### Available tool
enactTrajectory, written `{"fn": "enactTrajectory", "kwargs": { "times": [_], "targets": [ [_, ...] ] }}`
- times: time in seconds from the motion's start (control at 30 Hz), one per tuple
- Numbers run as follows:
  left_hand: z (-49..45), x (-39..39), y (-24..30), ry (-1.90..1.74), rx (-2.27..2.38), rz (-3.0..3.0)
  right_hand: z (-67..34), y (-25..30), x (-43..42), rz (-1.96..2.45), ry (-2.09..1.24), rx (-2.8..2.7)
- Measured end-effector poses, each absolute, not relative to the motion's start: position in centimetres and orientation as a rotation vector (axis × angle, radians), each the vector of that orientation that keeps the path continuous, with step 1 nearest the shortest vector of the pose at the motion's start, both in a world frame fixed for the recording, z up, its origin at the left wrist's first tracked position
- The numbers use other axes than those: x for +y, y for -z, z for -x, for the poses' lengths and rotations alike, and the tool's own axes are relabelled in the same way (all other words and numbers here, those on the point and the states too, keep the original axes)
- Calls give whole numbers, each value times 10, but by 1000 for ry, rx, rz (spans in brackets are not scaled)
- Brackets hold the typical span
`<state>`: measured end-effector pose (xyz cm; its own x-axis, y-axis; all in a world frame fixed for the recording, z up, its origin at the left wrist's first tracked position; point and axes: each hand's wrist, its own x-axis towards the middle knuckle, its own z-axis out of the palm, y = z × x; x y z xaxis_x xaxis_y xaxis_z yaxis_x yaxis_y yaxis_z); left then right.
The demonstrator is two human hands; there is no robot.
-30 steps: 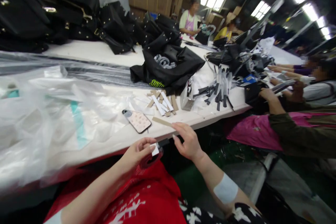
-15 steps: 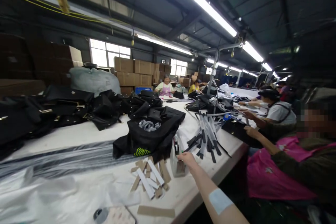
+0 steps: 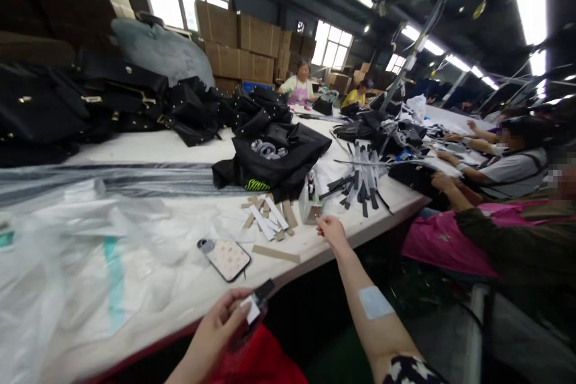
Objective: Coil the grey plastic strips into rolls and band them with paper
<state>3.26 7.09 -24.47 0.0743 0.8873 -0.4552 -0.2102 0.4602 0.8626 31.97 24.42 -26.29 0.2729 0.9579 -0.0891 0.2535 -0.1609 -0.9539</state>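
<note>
My left hand (image 3: 227, 318), low in the view, pinches a short black strap (image 3: 264, 291) with a small white piece (image 3: 251, 308) on it under the thumb. Part of what it grips is hidden by the fingers. My right hand (image 3: 332, 231) is at the front end of a tape dispenser (image 3: 310, 209), its thumb and finger pressed together. Whether tape is between those fingertips is too small to see. Left of the dispenser lies a pile of white and brown card strips (image 3: 270, 219). A single long card strip (image 3: 276, 253) lies nearer the table edge.
A phone in a patterned case (image 3: 225, 259) lies on the white table. Behind are a black cloth bag (image 3: 288, 162), black strips (image 3: 360, 177) and heaped black bags (image 3: 126, 93). Crumpled plastic sheeting (image 3: 148, 240) covers the left. A co-worker in a pink apron (image 3: 450, 240) sits at right.
My view has tilted down, and my left hand with the black strap has come into sight. My right hand has drawn slightly back from the dispenser's top toward its front end.
</note>
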Motion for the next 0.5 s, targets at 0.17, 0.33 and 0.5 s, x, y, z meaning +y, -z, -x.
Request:
{"fn": "enactTrajectory", "kwargs": {
  "times": [0.17,0.33,0.5],
  "targets": [
    [-34,82,233,-1058,1198,-772,-272,242,185,1434,-1241,-1238],
    [-36,87,232,-1134,1209,-820,-212,218,119,1076,-1653,-1307],
    [-34,85,233,-1182,1229,-839,-189,226,104,1097,-1792,-1255]
  ]
}}
